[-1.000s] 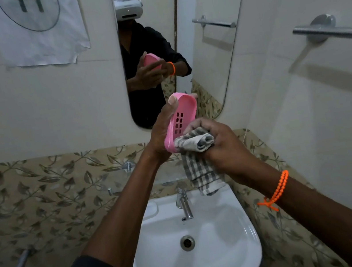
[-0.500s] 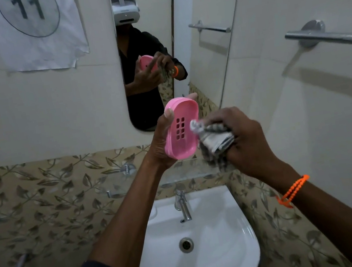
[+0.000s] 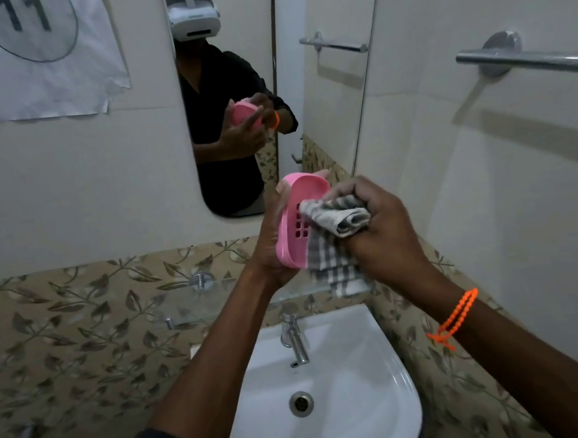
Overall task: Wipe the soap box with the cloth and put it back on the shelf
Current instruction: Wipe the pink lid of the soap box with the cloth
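A pink soap box (image 3: 304, 193) with drain slots is held nearly upright above the sink, its open side facing right. My left hand (image 3: 272, 244) grips it from behind and below. My right hand (image 3: 377, 227) clutches a bunched grey-and-white checked cloth (image 3: 337, 218) and presses it against the inside of the box; the cloth's loose end hangs down below my fist. A glass shelf (image 3: 194, 303) juts from the tiled wall just under my hands, above the tap.
A white sink (image 3: 377, 387) with a chrome tap (image 3: 293, 336) lies below. A mirror (image 3: 337, 103) hangs ahead, reflecting the person. A towel bar (image 3: 536, 60) runs along the right wall. A paper marked 11 (image 3: 30, 51) is taped at upper left.
The cloth hand has moved back onto the box's inside, after pulling away to the right half a second ago. The box sits a little higher and more upright.
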